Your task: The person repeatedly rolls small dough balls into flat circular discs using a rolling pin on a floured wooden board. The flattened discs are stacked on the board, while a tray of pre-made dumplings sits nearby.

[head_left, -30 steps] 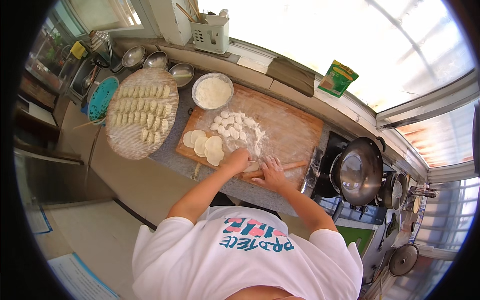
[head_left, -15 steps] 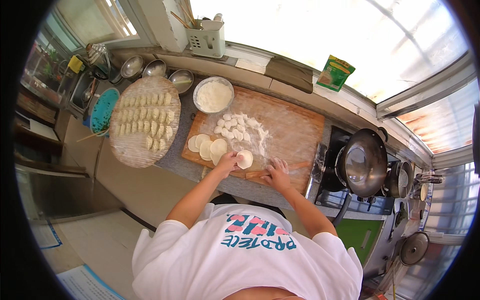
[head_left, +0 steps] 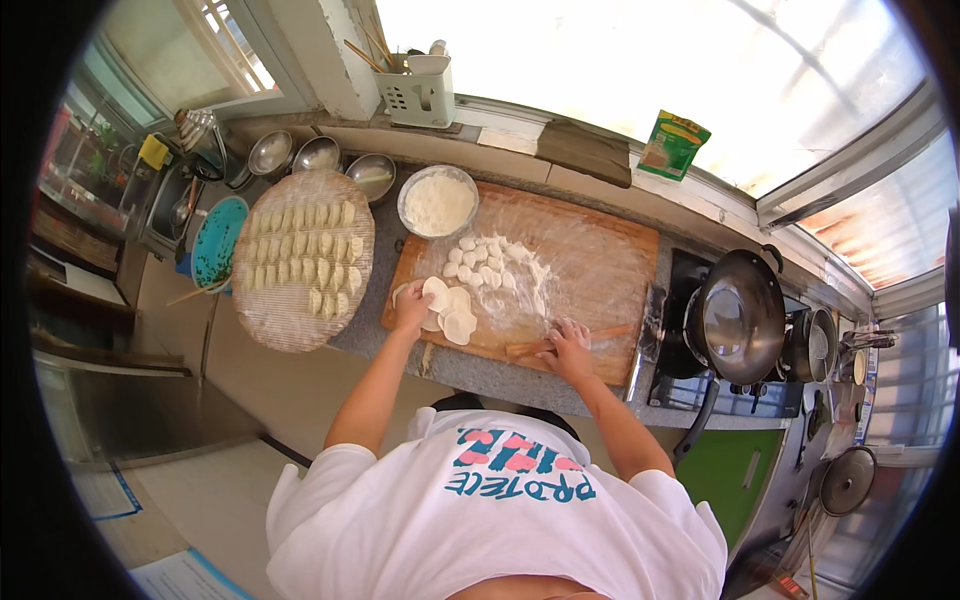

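My left hand point(head_left: 411, 308) is at the left side of the wooden board, fingers closed on the edge of a round dumpling wrapper point(head_left: 436, 292). That wrapper is over a loose group of flat wrappers point(head_left: 459, 326); the hand partly covers others. Near the board's front edge my right hand point(head_left: 569, 350) curls over a thin wooden rolling pin point(head_left: 608, 332), whose ends show on both sides. Behind my left hand, several small dough pieces point(head_left: 480, 262) sit in scattered flour. A bowl of flour point(head_left: 438, 203) stands at the board's far left corner.
Rows of folded dumplings point(head_left: 305, 245) lie on a round woven tray point(head_left: 275, 325) at left. Beside it are a turquoise basin point(head_left: 220, 235) with green filling and metal bowls point(head_left: 372, 177). A wok point(head_left: 740, 315) sits on the stove to the right, its handle jutting toward me.
My left hand has moved left with a wrapper, from beside the rolling pin to the wrapper group. My right hand stays on the pin. The whole view has shifted slightly.
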`<act>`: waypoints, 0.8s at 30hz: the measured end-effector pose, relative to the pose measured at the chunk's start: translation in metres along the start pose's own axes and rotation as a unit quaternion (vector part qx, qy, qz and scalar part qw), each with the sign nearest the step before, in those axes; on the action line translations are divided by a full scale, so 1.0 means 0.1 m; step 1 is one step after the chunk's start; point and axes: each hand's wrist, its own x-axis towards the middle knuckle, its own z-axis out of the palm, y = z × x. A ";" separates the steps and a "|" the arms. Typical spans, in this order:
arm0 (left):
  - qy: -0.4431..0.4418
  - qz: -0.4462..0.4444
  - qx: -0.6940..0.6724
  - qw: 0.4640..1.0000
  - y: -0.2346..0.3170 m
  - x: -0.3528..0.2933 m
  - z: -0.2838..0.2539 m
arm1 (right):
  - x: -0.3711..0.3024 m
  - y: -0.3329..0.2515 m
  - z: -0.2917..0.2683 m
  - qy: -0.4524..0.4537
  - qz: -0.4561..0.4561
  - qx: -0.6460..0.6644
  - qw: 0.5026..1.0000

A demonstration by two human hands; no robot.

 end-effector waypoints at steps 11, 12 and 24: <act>-0.033 0.365 0.400 0.840 0.23 -0.17 0.56 | -0.02 -0.09 0.04 0.012 0.052 -0.014 0.998; -0.060 0.378 0.404 0.831 0.25 -0.18 0.71 | -0.03 -0.09 0.05 0.009 0.047 -0.012 0.999; -0.164 0.459 0.511 0.708 0.22 -0.04 1.42 | -0.22 -0.24 0.07 0.054 0.053 0.012 0.997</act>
